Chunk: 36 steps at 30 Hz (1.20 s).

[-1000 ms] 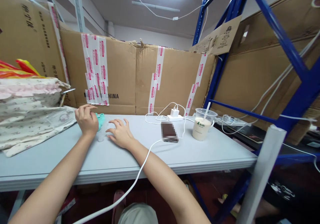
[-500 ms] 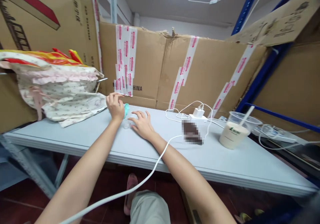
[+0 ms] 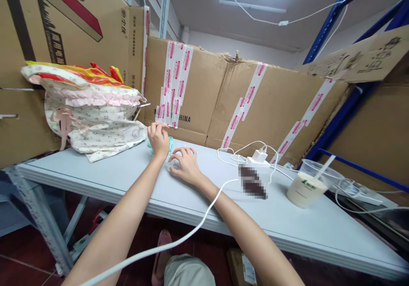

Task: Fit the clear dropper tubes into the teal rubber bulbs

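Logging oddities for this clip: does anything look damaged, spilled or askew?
The cardboard panel behind the table looks damaged: its top edge is ragged and torn at the fold. The dark object beside the white charger is pixelated, hiding its condition. No spill shows around the cup.

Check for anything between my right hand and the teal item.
Nothing opaque visibly blocks the gap from right hand to teal item, which the left hand partly covers; a faint clear item lies by the right fingers.

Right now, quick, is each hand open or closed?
Left hand: beside the teal thing; grip can't be told.
Right hand: open, fingers curved near the clear plastic.
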Motion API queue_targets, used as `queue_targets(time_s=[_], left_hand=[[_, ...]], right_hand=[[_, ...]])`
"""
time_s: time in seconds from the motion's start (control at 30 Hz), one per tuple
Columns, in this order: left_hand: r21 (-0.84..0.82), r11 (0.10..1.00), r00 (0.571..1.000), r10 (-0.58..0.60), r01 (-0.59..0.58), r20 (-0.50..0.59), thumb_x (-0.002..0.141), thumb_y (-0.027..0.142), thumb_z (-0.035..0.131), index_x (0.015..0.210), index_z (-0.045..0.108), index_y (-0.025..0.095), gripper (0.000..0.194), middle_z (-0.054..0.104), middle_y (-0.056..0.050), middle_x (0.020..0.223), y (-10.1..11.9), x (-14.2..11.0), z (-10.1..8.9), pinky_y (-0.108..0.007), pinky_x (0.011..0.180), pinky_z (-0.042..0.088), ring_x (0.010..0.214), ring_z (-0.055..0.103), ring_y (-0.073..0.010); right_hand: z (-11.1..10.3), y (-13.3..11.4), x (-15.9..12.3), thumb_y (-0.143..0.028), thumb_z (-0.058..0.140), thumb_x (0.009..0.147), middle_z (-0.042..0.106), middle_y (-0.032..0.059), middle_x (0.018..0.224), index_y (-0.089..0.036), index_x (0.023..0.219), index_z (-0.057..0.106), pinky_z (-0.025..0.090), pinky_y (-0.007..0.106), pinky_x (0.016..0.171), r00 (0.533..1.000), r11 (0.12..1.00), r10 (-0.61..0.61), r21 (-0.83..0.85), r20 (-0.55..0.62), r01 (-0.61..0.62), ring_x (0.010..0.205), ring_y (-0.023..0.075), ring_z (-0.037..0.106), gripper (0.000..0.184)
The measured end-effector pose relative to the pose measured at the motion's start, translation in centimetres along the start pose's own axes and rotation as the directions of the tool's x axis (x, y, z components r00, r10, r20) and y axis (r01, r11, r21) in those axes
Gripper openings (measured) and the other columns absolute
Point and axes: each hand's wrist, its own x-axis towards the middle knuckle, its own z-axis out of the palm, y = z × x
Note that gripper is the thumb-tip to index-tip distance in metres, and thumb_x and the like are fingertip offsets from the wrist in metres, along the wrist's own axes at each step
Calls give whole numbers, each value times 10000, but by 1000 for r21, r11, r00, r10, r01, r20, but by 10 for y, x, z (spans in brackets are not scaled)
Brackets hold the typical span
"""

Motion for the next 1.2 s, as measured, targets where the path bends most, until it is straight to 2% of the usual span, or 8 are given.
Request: queue_targets(time_s=[0.17, 0.27, 0.4, 0.47, 0.7, 0.87, 1.0, 1.2], left_hand=[[-189, 980, 996, -46, 61, 80, 756, 136, 400, 746, 595, 172, 199, 569, -65, 892, 6, 12, 3, -343, 880, 355, 921, 486, -198], [-412, 898, 926, 16, 153, 378, 784, 257, 450, 840, 615, 160, 199, 609, -58, 885, 15, 33, 5, -316, 823, 402, 855, 539, -176], [-478, 828, 430, 332, 295, 840, 780, 429, 485, 914, 642, 143, 353, 658, -71, 828, 28, 60, 18, -298, 743, 442, 757, 590, -170], [-475, 832, 322, 383, 286, 866, 747, 444, 535, 914, 650, 137, 368, 664, -71, 793, 30, 64, 33, -285, 683, 451, 667, 595, -157], [-510, 775, 543, 264, 373, 798, 695, 456, 589, 948, 624, 102, 437, 646, -55, 699, 4, 48, 80, -276, 585, 440, 485, 540, -112], [-519, 748, 721, 79, 414, 689, 666, 439, 633, 908, 660, 150, 379, 650, -55, 768, -25, 53, 61, -268, 631, 429, 629, 540, -128], [-465, 733, 718, -47, 497, 694, 691, 434, 613, 1002, 652, 181, 403, 628, -33, 729, -38, 54, 52, -259, 595, 411, 637, 520, -127], [-550, 642, 694, 39, 533, 719, 653, 366, 678, 1108, 585, 135, 519, 654, -89, 915, -31, 47, 56, -282, 740, 439, 745, 574, -120]], right_hand=[[-10, -2, 12, -392, 663, 682, 548, 9, 1061, -269, 835, 654, 238, 421, 941, 997, 985, -12, 172, 72, -1, 1061, 198, 412, 196], [-33, 15, 30, -417, 631, 698, 601, 9, 997, -252, 850, 653, 321, 369, 893, 987, 919, 134, 384, -89, -90, 984, 176, 485, 225], [-58, 55, 60, -418, 617, 672, 653, 59, 865, -161, 865, 632, 429, 304, 767, 875, 627, 440, 766, -199, -142, 814, 166, 581, 321], [-57, 73, 70, -409, 646, 628, 656, 79, 858, -140, 833, 622, 439, 302, 761, 823, 535, 525, 836, -218, -120, 821, 180, 592, 339], [-13, 94, 54, -399, 400, 822, 557, 104, 1072, -179, 1178, 431, 416, 299, 770, 627, 682, 684, 631, -373, -369, 912, 162, 537, 420], [0, 69, 37, -324, 509, 796, 510, 55, 1097, -271, 1014, 561, 314, 397, 843, 863, 887, 458, 45, -214, -460, 1042, 226, 415, 230], [8, 45, 35, -290, 532, 797, 483, 70, 1105, -254, 933, 624, 253, 419, 849, 945, 921, 324, -213, -50, -327, 1046, 237, 370, 168], [20, 35, 31, -245, 549, 781, 504, 75, 1082, -245, 875, 671, 230, 418, 833, 972, 932, 229, -303, 57, -201, 1033, 241, 354, 154]])
